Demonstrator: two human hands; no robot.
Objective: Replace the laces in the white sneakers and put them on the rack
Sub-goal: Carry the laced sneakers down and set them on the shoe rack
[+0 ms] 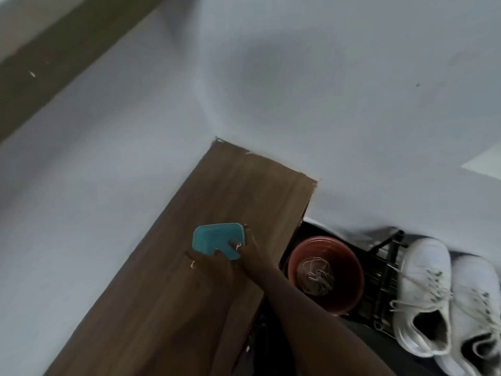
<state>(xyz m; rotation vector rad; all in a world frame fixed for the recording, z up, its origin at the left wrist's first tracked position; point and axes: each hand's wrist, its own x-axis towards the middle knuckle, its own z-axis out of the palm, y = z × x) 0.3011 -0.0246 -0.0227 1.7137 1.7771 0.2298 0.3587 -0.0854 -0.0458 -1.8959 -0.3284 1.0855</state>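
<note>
Sneakers [444, 299]: a white pair, side by side at the lower right, toes toward the wall, openings facing up. Whether they rest on the rack cannot be told.
Laces [406, 303]: pale, threaded through the near sneaker, loose ends trailing left.
Rack [385, 278]: black wire, just left of the sneakers.
Bowl [349, 291]: reddish-brown and round, between board and sneakers, with a tangle of pale cord [314, 275] inside.
Right hand [219, 270]: reaches from the lower right over the board, fingers curled around a teal piece [214, 237].
Left hand: out of sight.
Board [244, 191]: dark wood-grain surface, running from lower left into the corner.
Wall [352, 90]: plain and white, behind everything.
</note>
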